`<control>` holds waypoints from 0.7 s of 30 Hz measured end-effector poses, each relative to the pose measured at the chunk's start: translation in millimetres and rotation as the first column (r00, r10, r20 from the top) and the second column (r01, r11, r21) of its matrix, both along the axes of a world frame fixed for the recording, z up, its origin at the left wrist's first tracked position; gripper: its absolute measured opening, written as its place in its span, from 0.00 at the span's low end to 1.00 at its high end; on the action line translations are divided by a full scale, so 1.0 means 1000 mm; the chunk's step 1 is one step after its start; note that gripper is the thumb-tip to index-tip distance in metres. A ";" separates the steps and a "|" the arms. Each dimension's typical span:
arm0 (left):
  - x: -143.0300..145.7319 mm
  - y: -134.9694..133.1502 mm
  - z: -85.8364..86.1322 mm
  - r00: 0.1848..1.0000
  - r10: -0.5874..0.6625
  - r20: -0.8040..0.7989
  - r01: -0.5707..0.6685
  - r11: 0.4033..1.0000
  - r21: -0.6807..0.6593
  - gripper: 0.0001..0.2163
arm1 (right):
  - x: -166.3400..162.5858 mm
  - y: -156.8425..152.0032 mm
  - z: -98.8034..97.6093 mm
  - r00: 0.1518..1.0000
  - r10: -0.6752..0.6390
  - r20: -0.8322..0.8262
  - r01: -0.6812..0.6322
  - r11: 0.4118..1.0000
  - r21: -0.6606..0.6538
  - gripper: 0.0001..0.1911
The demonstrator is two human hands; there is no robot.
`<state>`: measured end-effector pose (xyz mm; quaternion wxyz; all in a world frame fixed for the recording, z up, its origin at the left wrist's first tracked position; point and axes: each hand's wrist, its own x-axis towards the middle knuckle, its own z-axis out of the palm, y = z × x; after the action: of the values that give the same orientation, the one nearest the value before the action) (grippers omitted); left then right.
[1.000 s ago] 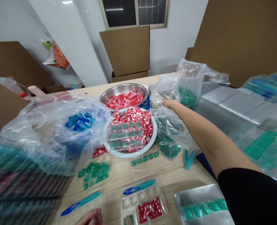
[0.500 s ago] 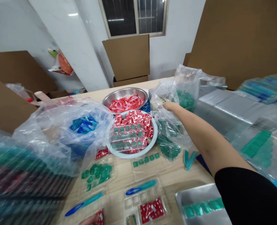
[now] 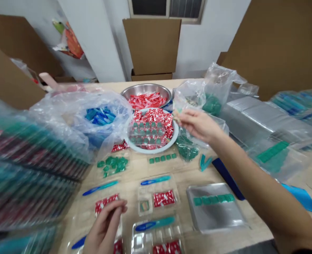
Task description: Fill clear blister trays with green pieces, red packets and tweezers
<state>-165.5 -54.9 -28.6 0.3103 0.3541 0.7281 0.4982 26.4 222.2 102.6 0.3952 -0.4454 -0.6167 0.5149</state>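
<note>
My right hand is raised beside the rim of a white bowl of red dotted packets. Its fingers pinch a small pale, greenish piece whose kind I cannot make out. Low at the left, my left hand has its fingers curled together, nothing showing in them. It hovers over clear plastic trays, touching or nearly touching a red dotted packet. In the middle, another clear tray holds a blue-teal pen-like stick, a red packet and a small square piece.
Behind stand a steel bowl of red and pink sticks and a plastic bag of blue ones. Green pieces lie on the table. A metal tray bears a green strip. Stacked filled trays rise at left.
My right hand has come out of the clear bag at the back, toward the bowl, with a small piece in its fingers. My left hand has come further into view. The camera tilts lower.
</note>
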 end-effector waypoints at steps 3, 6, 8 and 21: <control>0.020 0.007 0.021 0.998 -0.036 -0.051 0.041 0.993 0.108 0.14 | -0.006 -0.078 -0.031 0.910 0.228 -0.346 -0.320 0.917 -0.236 0.09; 0.040 0.015 0.039 0.997 -0.074 0.018 0.068 0.968 0.240 0.10 | -0.012 -0.132 -0.055 0.864 0.200 -0.462 -0.385 0.853 -0.352 0.11; 0.047 0.018 0.046 0.992 -0.095 0.077 0.066 0.947 0.314 0.10 | -0.015 -0.154 -0.064 0.860 0.185 -0.476 -0.394 0.834 -0.387 0.12; 0.047 0.008 0.041 0.991 -0.099 -0.088 0.123 0.932 0.342 0.02 | -0.010 -0.188 -0.076 0.909 0.262 -0.323 -0.355 0.894 -0.274 0.13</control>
<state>-118.2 -46.7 12.3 0.2454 0.4607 0.6182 0.5877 16.0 34.3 26.6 0.3107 -0.3233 -0.5245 0.7237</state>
